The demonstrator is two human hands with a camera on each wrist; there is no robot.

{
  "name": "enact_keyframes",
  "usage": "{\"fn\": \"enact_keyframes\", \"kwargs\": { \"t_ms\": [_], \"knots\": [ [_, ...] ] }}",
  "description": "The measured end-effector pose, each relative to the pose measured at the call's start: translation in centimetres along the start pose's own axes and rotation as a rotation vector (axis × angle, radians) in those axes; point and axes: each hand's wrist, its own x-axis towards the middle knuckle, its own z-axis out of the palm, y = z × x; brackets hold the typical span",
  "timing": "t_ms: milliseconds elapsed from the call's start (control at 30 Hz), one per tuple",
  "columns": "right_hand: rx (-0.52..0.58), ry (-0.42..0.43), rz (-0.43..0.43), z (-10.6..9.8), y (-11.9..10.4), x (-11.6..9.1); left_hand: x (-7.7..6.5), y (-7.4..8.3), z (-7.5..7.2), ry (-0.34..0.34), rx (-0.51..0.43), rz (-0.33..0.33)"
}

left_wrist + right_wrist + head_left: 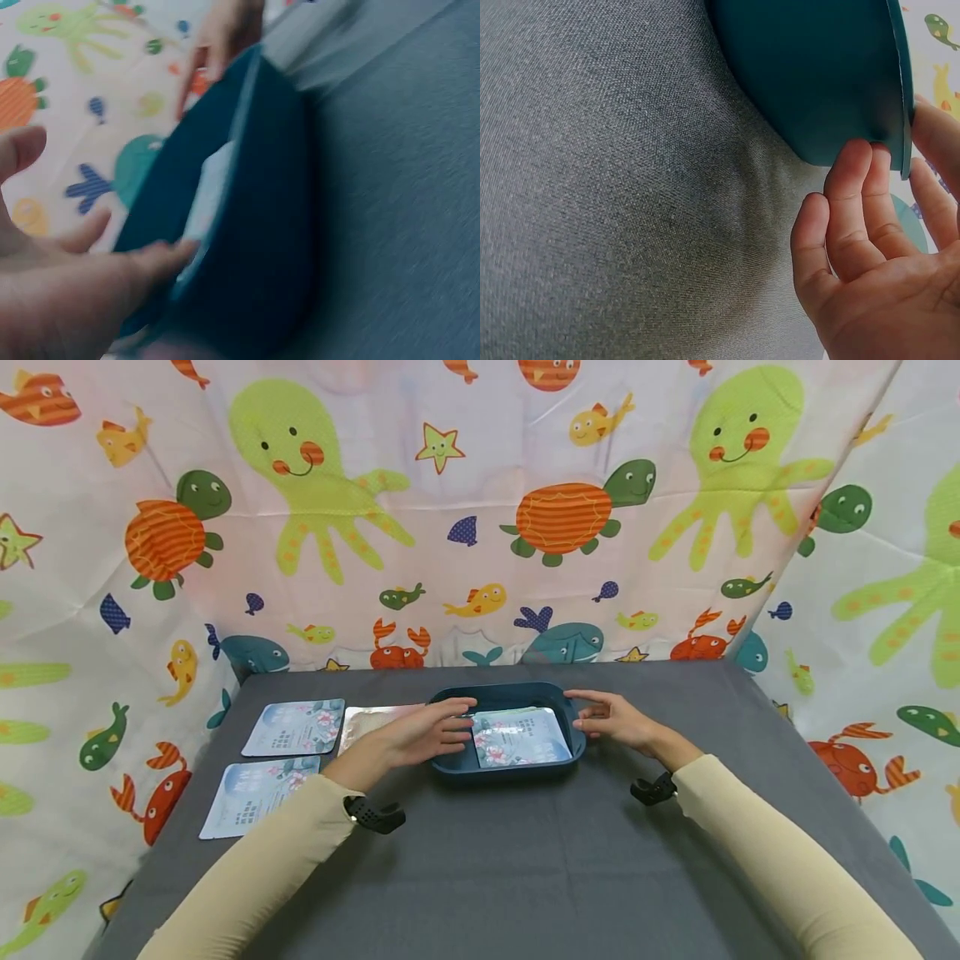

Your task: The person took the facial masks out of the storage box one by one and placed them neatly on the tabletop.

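Note:
A dark blue plastic basin (498, 774) stands on the grey cloth, with pale blue flower-printed sachets (521, 739) lying flat in it. My left hand (408, 735) is at the basin's left end, fingers reaching over the rim and loosely spread, holding nothing. In the left wrist view, its fingertips (176, 255) overlap the rim beside a sachet. Around the right end is my right hand (618, 722), its fingers slightly bent. The right wrist view shows its fingertips (853, 154) right at the outer wall, just under the rim.
Left of the basin lie two more printed sachets (294, 728) (258, 795) and a silvery sachet (371, 720), partly behind my left hand. A curtain with sea animals (566, 518) hangs behind the table and along both sides. Each wrist wears a black strap (375, 816).

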Motion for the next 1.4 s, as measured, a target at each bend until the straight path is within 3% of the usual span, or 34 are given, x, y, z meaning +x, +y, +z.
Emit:
{"fn": "enact_keyframes", "kwargs": {
  "t_ms": [167,400,633,867,1133,1300,1400],
  "knots": [
    [0.007,-0.001,0.011,-0.4,-0.2,0.1,2.0,-0.3,1.8,0.089,-0.031,-0.090],
    [0.011,-0.015,0.014,-0.6,-0.3,0.1,2.8,-0.1,2.8,0.163,-0.058,-0.121],
    [0.012,-0.001,0.011,-0.3,-0.2,-0.1,2.4,-0.4,3.1,0.177,-0.066,-0.081],
    [0.005,-0.006,0.006,0.0,0.0,0.0,2.7,-0.8,3.7,0.270,-0.172,0.021],
    [0.008,-0.024,0.019,0.0,0.1,0.0,4.3,-1.7,4.2,0.310,-0.007,-0.039],
    [-0.001,-0.014,0.016,-0.1,0.0,-0.2,5.0,-1.6,3.9,0.253,0.068,-0.014],
    [0.001,-0.022,0.012,-0.2,-0.2,-0.2,4.9,-1.4,3.7,0.201,0.111,-0.036]
  ]
}}
